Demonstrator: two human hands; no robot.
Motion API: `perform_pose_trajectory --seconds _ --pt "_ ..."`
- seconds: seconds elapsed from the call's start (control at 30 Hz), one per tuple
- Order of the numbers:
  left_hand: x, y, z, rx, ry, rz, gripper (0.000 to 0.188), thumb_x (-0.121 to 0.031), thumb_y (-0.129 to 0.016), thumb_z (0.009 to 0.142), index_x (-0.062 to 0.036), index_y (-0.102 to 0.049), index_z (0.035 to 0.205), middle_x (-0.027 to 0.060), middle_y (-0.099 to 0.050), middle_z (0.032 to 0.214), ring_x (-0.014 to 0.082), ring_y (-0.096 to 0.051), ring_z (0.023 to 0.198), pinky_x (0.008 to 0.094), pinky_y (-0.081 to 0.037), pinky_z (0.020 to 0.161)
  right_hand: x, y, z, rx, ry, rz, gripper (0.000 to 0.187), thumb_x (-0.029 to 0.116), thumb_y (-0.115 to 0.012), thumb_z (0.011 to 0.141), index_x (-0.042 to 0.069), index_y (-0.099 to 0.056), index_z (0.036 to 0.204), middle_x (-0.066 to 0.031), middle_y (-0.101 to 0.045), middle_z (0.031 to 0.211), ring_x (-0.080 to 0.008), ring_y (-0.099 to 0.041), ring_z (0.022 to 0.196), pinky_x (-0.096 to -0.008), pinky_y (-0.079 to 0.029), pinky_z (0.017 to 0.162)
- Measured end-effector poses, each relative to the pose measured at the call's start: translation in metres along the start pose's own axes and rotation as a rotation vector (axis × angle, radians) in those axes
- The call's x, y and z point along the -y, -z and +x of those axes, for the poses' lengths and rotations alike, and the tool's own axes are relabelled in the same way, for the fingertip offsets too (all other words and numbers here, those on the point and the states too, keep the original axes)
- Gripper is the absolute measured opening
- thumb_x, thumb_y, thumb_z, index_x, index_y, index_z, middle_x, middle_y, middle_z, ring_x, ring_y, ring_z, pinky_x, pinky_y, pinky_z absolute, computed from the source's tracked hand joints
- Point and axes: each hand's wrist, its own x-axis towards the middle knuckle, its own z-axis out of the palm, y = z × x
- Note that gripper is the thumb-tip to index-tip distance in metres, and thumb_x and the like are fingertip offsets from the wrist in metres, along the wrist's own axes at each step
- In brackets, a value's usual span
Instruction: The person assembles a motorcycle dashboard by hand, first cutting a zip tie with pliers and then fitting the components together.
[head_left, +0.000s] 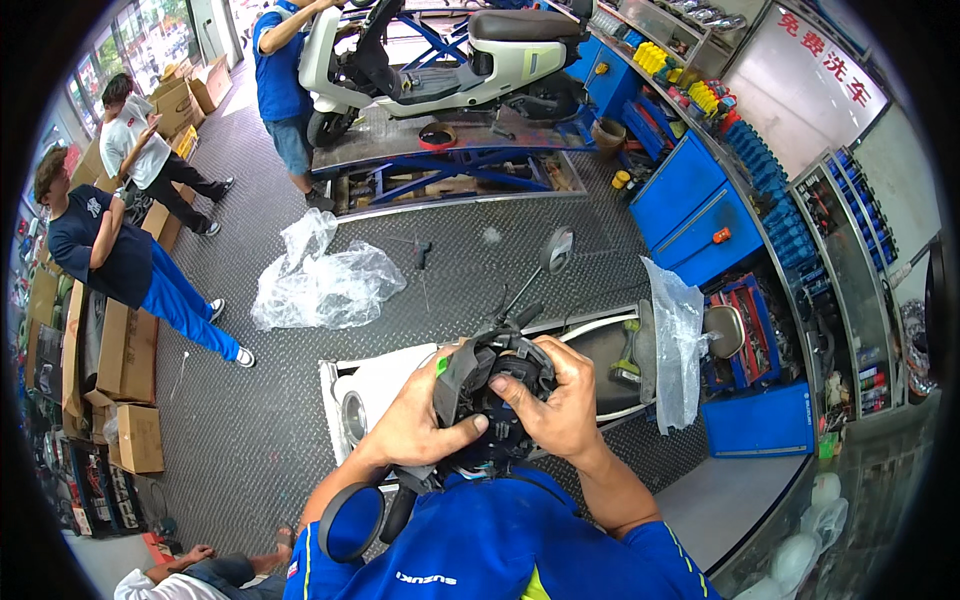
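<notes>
Close in front of my chest, both hands grip a black plastic housing [470, 378] at the handlebar of a scooter, perhaps a handlebar cover. My left hand [425, 415] wraps its left side, with the thumb laid across the front. On the other side my right hand [562, 405] curls its fingers round the rim and presses its thumb near the middle. Dark inner parts show between the thumbs; their detail is too small to make out. One round mirror [352, 522] is by my left forearm, and another mirror [558, 250] sticks out beyond the housing. White body panels [385, 385] lie below.
A cordless drill [625, 370] rests on the scooter beside clear plastic wrap [675, 340]. More wrap [325, 275] and a dark tool [422, 253] lie on the floor. A white scooter [450, 85] stands on a lift ahead. Blue cabinets [690, 200] line the right; people stand left.
</notes>
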Motion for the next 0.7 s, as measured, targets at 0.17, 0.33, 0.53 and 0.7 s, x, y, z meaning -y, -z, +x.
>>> perform_pose_trajectory --seconds 0.17,0.33,0.53,0.7 --pt "0.005 -0.001 0.000 0.012 -0.028 0.016 0.079 -0.015 -0.081 0.082 0.0054 -0.047 0.151 0.0229 -0.061 0.140 0.0338 -0.058 0.134 0.0451 -0.042 0.118 -0.007 0.005 -0.001 0.058 -0.010 0.093 0.028 0.017 -0.086 0.091 -0.005 -0.075 0.105 -0.0123 -0.076 0.092 -0.0196 -0.071 0.083 -0.0335 -0.055 0.077" --pt "0.010 -0.006 -0.002 -0.045 0.017 -0.042 0.077 -0.014 -0.081 0.082 0.0062 -0.048 0.149 0.0234 -0.061 0.139 0.0337 -0.059 0.132 0.0451 -0.043 0.117 -0.001 0.003 -0.002 0.022 -0.072 0.195 0.029 0.019 -0.083 0.096 -0.005 -0.074 0.110 -0.0099 -0.076 0.093 -0.0140 -0.069 0.088 -0.0311 -0.056 0.080" --pt "0.007 -0.006 0.000 -0.059 -0.033 -0.006 0.076 -0.013 -0.080 0.083 0.0063 -0.047 0.149 0.0227 -0.061 0.137 0.0325 -0.059 0.132 0.0448 -0.044 0.116 -0.002 0.003 0.005 0.089 -0.123 0.228 0.027 0.019 -0.080 0.099 -0.005 -0.075 0.111 -0.0079 -0.077 0.090 -0.0109 -0.068 0.083 -0.0289 -0.055 0.075" --pt "0.009 -0.004 -0.002 -0.079 -0.006 0.008 0.075 -0.009 -0.078 0.082 0.0061 -0.047 0.149 0.0218 -0.061 0.139 0.0309 -0.058 0.133 0.0446 -0.043 0.117 -0.004 0.001 0.008 0.105 -0.120 0.144 0.025 0.018 -0.080 0.100 -0.005 -0.076 0.109 -0.0060 -0.077 0.085 -0.0090 -0.068 0.078 -0.0274 -0.054 0.071"
